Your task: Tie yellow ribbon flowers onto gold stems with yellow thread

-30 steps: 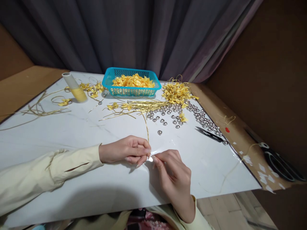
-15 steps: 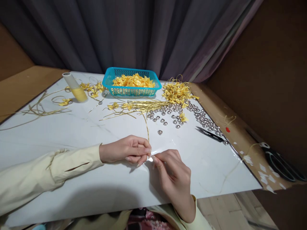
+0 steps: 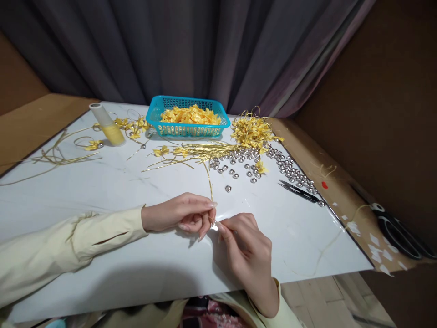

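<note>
My left hand (image 3: 189, 214) reaches in from the left with its fingers curled and its thumb stretched over them. A gold cord (image 3: 210, 184) runs down from the heap to its fingertips and passes behind them. Close by on the right, my right hand (image 3: 247, 248) is closed in a pinch, thumb against forefinger. A small pale, shiny bit shows between the two hands, at the tips of the right fingers; its kind is too small to tell. Just beyond the hands a single silver heart-shaped bead (image 3: 228, 188) lies on the white table (image 3: 136, 273).
A turquoise basket (image 3: 191, 131) holds yellow ribbon pieces. Gold-corded yellow flowers (image 3: 252, 130) are heaped beside many silver beads (image 3: 293, 171). Black thread snips (image 3: 300, 192) lie right, scissors (image 3: 399, 234) beyond the table edge. A thread spool (image 3: 108, 127) stands at left near loose cords (image 3: 58, 157).
My left thumb has lifted and straightened, and the left fingers have shifted apart a little. My right hand stays in the same place, still pinching.
</note>
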{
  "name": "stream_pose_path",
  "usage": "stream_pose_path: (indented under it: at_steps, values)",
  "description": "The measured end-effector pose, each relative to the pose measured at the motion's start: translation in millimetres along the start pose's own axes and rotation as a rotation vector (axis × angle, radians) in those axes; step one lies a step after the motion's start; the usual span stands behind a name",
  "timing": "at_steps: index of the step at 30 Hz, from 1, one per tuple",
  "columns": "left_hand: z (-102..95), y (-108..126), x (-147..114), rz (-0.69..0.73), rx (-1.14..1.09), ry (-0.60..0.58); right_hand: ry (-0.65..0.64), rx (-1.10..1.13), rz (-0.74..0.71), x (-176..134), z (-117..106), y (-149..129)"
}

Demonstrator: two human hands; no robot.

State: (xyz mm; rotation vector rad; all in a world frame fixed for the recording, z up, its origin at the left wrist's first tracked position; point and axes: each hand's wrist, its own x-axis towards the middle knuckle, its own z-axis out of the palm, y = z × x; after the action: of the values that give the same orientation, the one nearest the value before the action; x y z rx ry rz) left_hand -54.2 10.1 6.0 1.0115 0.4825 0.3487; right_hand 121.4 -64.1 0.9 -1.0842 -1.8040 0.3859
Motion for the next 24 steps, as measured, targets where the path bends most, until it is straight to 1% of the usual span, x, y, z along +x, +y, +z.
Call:
stream_pose_path:
  at_steps: [3, 9, 14, 24]
  values:
    - [0.1, -0.3, -0.9, 0.010, 0.050, 0.014, -0.016, 0.004, 0.011, -0.9, -0.1, -0.1]
    - [1.0, 2.4, -3.4, 0.042, 0.249, 0.050, -0.041, 0.033, 0.023, 0.3, -0.7, 0.9]
    - [2.3, 5.7, -4.0, 0.069, 0.376, 0.055, -0.069, 0.054, 0.061, 0.2, -1.4, 1.3]
    - [4.4, 6.5, -3.3, 0.122, 0.496, 0.021, -0.137, 0.123, 0.153, 0.2, -4.3, 1.5]
